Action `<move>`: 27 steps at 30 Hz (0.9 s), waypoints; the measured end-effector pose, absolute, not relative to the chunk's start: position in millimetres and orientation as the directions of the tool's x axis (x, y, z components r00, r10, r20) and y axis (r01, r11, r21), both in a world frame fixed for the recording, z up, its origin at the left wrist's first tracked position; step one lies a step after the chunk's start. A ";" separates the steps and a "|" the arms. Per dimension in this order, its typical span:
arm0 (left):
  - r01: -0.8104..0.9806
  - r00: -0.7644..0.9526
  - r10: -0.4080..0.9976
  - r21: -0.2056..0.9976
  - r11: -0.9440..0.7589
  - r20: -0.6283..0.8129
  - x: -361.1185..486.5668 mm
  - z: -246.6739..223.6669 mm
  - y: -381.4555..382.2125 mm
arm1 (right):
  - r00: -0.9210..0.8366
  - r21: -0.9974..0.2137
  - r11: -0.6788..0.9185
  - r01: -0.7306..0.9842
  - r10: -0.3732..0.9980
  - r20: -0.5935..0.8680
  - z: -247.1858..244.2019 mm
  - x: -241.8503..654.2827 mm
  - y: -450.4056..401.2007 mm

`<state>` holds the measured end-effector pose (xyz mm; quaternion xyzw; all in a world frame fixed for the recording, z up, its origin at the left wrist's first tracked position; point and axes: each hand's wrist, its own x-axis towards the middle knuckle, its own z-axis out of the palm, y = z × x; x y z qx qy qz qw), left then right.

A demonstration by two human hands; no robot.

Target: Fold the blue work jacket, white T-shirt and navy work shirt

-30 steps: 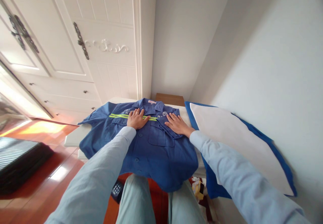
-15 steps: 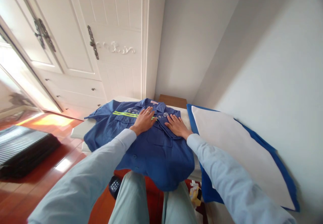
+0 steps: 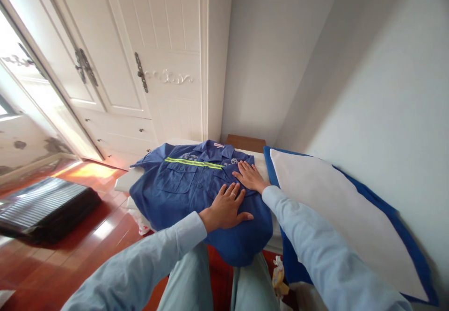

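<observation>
A blue work shirt (image 3: 178, 180) with a yellow-green stripe lies spread over a white surface, its collar at the far side and its lower part hanging toward my knees. My left hand (image 3: 226, 206) rests palm down on the lower middle of the shirt, fingers spread, a ring on one finger. Flat on the chest at the right, beside a small printed emblem, is my right hand (image 3: 248, 176), fingers apart. Part of the shirt's right side looks folded over under it. Neither hand grips the cloth.
To the right lies a white panel (image 3: 326, 198) with blue cloth around it. A white wardrobe (image 3: 171, 30) stands ahead at the left, and a brown wooden piece (image 3: 245, 142) behind the shirt. A dark ribbed case (image 3: 49, 208) is on the floor at left.
My left hand has moved from the upper chest down toward me and slightly right, uncovering the stripe. My right hand stays on the right chest. The view has shifted slightly left.
</observation>
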<state>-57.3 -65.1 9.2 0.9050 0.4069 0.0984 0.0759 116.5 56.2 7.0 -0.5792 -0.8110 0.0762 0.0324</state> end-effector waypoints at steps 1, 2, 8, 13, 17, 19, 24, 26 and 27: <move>0.718 0.659 0.747 0.219 -0.661 0.094 -61.2 13.1 -69.0 | -0.327 -0.160 0.317 0.935 0.944 -0.037 6.7 116.4 56.5; 0.714 0.668 0.741 0.219 -0.665 0.073 -64.7 16.9 -72.9 | -0.327 -0.157 0.317 0.935 0.944 -0.038 6.2 116.5 56.9; 0.666 0.715 0.699 0.277 -0.693 0.030 -83.6 28.3 -85.1 | -0.339 -0.142 0.332 0.933 0.940 -0.032 2.4 117.9 59.5; 0.417 0.637 0.761 0.779 -0.469 0.118 -107.2 33.0 -60.8 | -0.347 -0.178 0.339 0.924 0.938 -0.018 -0.2 120.4 60.9; 0.204 0.166 0.974 0.960 -0.190 0.157 -127.1 28.9 -28.8 | -0.349 -0.167 0.340 0.926 0.937 -0.031 0.1 121.8 62.4; 0.164 0.014 0.988 0.974 -0.155 0.155 -134.2 24.4 -16.3 | -0.340 -0.139 0.330 0.934 0.939 -0.053 1.4 121.5 62.2; 0.070 -0.096 0.988 0.991 -0.114 0.120 -139.0 14.9 -4.3 | -0.329 -0.105 0.321 0.941 0.942 -0.071 5.3 119.0 58.5; 0.041 -0.091 0.990 0.993 -0.109 0.112 -138.1 12.9 -4.4 | -0.329 -0.093 0.322 0.942 0.942 -0.070 7.4 118.6 57.0; 0.029 -0.088 0.990 0.994 -0.108 0.110 -137.7 12.1 -4.7 | -0.332 -0.086 0.326 0.942 0.940 -0.072 9.0 118.5 56.3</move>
